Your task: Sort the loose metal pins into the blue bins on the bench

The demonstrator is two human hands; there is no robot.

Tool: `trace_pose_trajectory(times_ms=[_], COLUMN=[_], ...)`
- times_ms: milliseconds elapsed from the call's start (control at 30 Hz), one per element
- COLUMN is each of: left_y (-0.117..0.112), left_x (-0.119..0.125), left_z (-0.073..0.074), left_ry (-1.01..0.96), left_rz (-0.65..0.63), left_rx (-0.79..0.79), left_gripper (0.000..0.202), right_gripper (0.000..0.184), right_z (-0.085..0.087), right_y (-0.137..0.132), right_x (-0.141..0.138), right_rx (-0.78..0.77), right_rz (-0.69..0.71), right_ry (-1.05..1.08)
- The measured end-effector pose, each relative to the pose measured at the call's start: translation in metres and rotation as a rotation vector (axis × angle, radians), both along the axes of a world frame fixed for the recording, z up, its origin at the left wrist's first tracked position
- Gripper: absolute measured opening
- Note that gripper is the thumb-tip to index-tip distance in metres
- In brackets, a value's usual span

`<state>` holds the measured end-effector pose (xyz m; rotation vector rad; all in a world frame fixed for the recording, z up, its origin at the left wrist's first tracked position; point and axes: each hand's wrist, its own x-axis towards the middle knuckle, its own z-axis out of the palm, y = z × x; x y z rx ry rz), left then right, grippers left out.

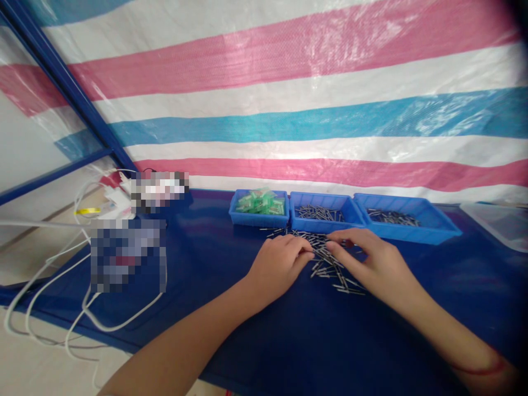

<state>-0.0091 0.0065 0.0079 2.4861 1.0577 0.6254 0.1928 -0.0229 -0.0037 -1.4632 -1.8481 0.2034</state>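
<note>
A loose pile of thin metal blind rivets [325,268] lies on the dark blue tabletop [289,346]. At its left side is my left hand [281,263], with the thumb and fingers pinched together at the pile's edge. Whatever sits between those fingertips is too small to make out. From the right, my right hand [369,254] reaches over the pile, its thumb and forefinger apart and no rivet visibly gripped. Just behind the pile stand a middle blue bin [319,224] and a right blue bin [416,231], both holding similar rivets.
A left blue bin [258,220] contains small green-and-clear packets [262,202]. At the far right is a clear plastic container [495,220]. White cables [119,329] and blurred-out items occupy the left side. A striped plastic sheet [289,126] hangs behind the table.
</note>
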Motion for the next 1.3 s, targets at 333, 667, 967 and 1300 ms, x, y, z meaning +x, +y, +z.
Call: trace_pose_trajectory(times_ms=[333, 667, 967, 1300], left_y=[-0.01, -0.008, -0.003, -0.002], left_x=[0.01, 0.013, 0.005, -0.003], left_z=[-0.005, -0.011, 0.0, -0.006], left_ry=[-0.462, -0.517, -0.456, 0.143], left_rz=[0.054, 0.074, 0.065, -0.017], left_rx=[-0.301, -0.35, -0.198, 0.11], left_gripper=[0.012, 0.018, 0.018, 0.033], right_gripper=[0.022, 0.015, 0.019, 0.02], right_z=[0.0, 0.001, 0.009, 0.002], right_y=[-0.012, -0.017, -0.015, 0.017], right_x=[-0.024, -0.022, -0.021, 0.045], right_rx=[-0.232, -0.109, -0.207, -0.108], right_rz=[0.05, 0.091, 0.135, -0.329], right_ry=[0.511, 0.381, 0.425, 1.03])
